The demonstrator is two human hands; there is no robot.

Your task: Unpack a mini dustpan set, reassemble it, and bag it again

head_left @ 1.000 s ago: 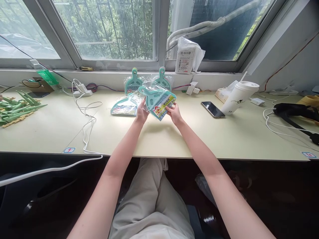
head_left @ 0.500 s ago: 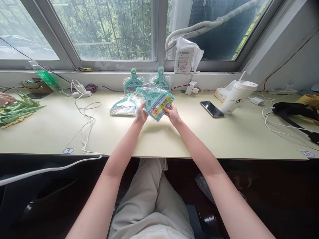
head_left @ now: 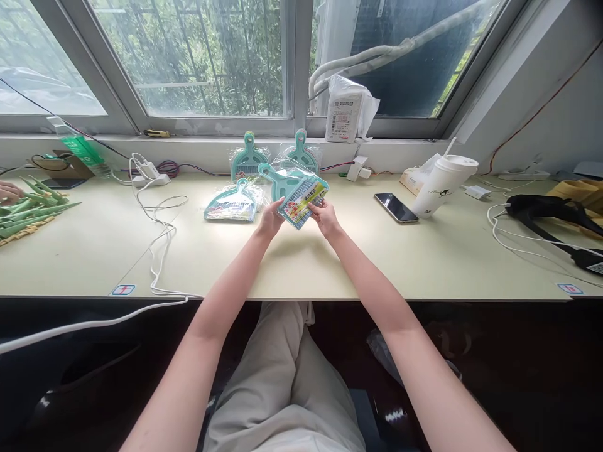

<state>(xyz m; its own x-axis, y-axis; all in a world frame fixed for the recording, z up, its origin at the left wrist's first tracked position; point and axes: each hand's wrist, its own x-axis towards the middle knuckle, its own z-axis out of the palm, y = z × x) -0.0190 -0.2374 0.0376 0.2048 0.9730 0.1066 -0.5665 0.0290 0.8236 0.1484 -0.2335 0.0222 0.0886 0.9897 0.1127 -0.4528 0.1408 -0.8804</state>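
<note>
Between my two hands is a small teal dustpan and brush set (head_left: 296,193) in clear wrap, raised over the table and tilted, its handle toward the upper left. My left hand (head_left: 272,218) grips its lower left edge. On the right side, the fingers of my right hand (head_left: 325,217) pinch the printed label. Another wrapped dustpan set (head_left: 230,202) lies on the table to the left of my hands. Two more stand against the wall behind: one dustpan set (head_left: 249,160) at left, and a second dustpan set (head_left: 301,152) partly hidden by the held one.
A phone (head_left: 396,208) and a white lidded cup with a straw (head_left: 443,185) are to the right. White cables (head_left: 162,238) run across the table at left. Another person's hand (head_left: 10,191) touches green leaves (head_left: 38,210) at the far left. A black strap (head_left: 541,216) lies far right.
The view has shifted slightly, so the surroundings sit a little further left. Both hands keep hold of the dustpan set, which has turned only slightly.
</note>
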